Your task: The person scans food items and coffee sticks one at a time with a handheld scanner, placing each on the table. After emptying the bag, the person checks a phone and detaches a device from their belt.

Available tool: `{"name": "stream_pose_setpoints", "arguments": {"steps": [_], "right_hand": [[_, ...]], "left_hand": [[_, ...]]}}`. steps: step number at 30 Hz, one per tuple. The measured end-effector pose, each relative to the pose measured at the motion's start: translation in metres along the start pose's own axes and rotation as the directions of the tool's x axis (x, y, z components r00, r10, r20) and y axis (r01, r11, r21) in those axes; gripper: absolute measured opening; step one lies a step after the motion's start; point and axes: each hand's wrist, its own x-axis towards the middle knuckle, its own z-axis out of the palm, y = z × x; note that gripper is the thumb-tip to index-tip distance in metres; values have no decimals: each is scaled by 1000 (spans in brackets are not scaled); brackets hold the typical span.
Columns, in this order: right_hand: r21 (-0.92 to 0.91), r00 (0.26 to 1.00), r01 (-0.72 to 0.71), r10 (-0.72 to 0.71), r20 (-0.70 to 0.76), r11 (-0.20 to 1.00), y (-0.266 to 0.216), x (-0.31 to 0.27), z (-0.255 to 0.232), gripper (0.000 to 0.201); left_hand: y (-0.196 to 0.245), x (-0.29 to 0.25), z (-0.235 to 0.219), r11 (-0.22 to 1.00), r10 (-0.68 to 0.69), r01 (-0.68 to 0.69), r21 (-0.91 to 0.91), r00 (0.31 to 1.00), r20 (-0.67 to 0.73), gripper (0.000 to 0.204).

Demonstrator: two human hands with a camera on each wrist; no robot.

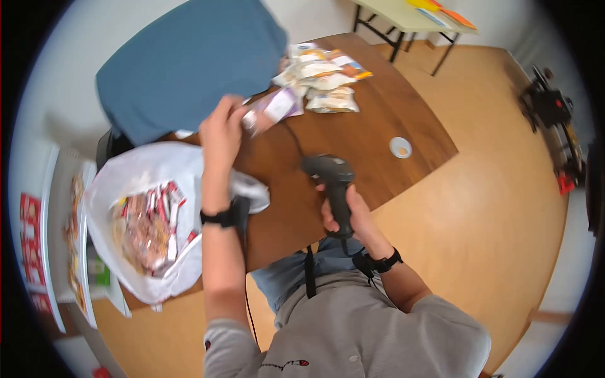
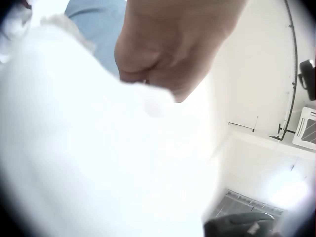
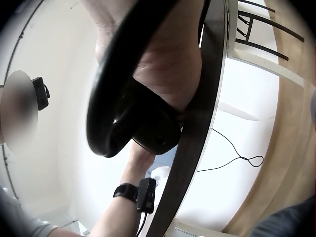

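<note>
My left hand point(image 1: 220, 131) is over the table's far left side, its fingers holding one end of a clear and purple snack packet point(image 1: 283, 106) with a white label. In the left wrist view the left hand point(image 2: 170, 47) shows curled, the packet hidden. My right hand point(image 1: 360, 219) grips the handle of a black barcode scanner point(image 1: 338, 189) near the table's front edge, its head toward the packet. The right wrist view shows the right hand point(image 3: 170, 64) around the scanner point(image 3: 155, 128), with the black cable looping past.
Several snack packets point(image 1: 331, 99) lie piled at the table's back. A white plastic bag point(image 1: 120, 170) of wrapped snacks stands open at left, below a blue-covered chair point(image 1: 189, 60). A small white round item point(image 1: 400, 147) lies on the wooden table point(image 1: 378, 107), right. Shelves point(image 1: 47, 246) stand far left.
</note>
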Motion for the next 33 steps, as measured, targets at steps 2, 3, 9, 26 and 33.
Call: {"name": "stream_pose_setpoints", "arguments": {"steps": [2,3,9,26,33], "right_hand": [[10,999,22,-22,-31,1000,5,0,-2,71],[21,999,27,-26,-41,999,5,0,-1,71],[63,998,32,-29,-53,997,7,0,-1,72],[36,997,37,-34,-75,999,7,3,5,72],[61,997,53,-50,-57,997,9,2,-1,74]], "left_hand": [[-13,13,3,995,78,-73,68,994,-71,28],[-15,14,2,994,91,-84,64,990,-112,28],[0,-41,-45,989,-144,148,21,982,-123,14],[-77,-214,-238,597,-507,675,434,737,-448,53],[-91,-205,-251,615,-633,731,295,681,-367,80]]}}
